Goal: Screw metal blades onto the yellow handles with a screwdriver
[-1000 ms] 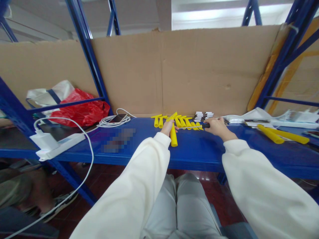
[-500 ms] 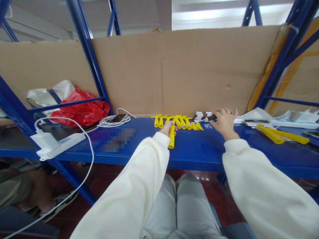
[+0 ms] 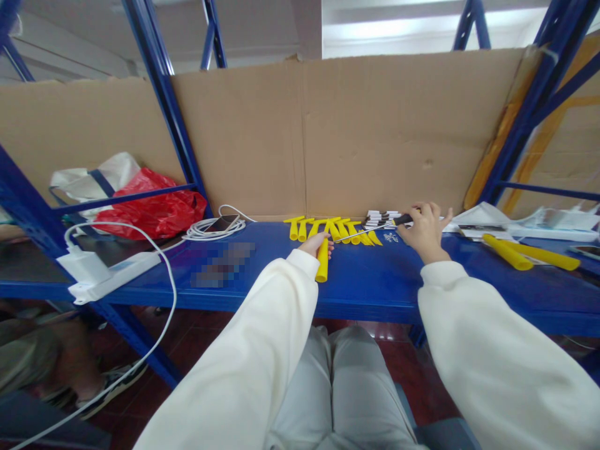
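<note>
My left hand [image 3: 315,245] is closed round a yellow tubular handle [image 3: 322,265], whose thick end points toward me. In my right hand [image 3: 424,231] is a screwdriver [image 3: 402,220] with a dark handle, held by the fingertips while other fingers stick out. Its long thin shaft runs left to my left hand, where the tip meets or passes near the yellow handle; the exact contact is too small to tell. Behind my hands several yellow T-shaped pieces [image 3: 294,229] lie in a row. Small metal parts [image 3: 390,237], probably screws, are scattered on the blue table [image 3: 375,281].
Black-and-white pieces [image 3: 375,217] are stacked against the cardboard wall [image 3: 365,137]. Two yellow tubes [image 3: 509,252] lie at the right. At the left are a phone [image 3: 224,223], a coiled white cable [image 3: 199,230], a power strip [image 3: 115,275] and a red bag [image 3: 154,203].
My right hand and the screwdriver handle have shifted very slightly to the right, and its fingers have turned a little. My left hand stays on the yellow handle.
</note>
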The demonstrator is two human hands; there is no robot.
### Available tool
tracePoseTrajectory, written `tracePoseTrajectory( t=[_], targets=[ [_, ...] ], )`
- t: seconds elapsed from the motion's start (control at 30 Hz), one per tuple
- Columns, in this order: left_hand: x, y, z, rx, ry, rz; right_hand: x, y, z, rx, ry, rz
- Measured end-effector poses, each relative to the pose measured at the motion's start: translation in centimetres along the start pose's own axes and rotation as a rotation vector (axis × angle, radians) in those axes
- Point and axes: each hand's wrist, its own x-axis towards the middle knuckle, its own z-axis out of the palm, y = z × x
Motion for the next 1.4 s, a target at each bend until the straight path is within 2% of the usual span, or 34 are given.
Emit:
tracePoseTrajectory(
  t=[0.1,0.23,0.5,0.77,1.07,1.4],
  targets=[
    [-0.6,0.2,0.1,-0.001,0.011,-0.103,0.0,0.0,0.0,0.001,0.011,0.004],
    [-1.1,0.3,0.0,-0.004,0.017,-0.111,0.0,-0.1,-0.1,0.023,0.009,0.034],
    [-0.9,0.0,-1.1,0.055,0.010,-0.077,0.1,-0.6,-0.5,0.051,0.024,0.061],
    [-0.3,-0.3,-1.1,0.038,0.038,-0.035,0.0,-1.1,-1.3,0.100,0.019,0.063],
    [1.2,-0.5,-1.9,0.060,0.111,0.007,0.1,-0.9,-0.9,0.098,0.012,0.068],
    [1.2,-0.9,-1.6,0.060,0.137,0.043,0.2,0.1,-0.2,0.120,0.028,0.110]
  ],
)
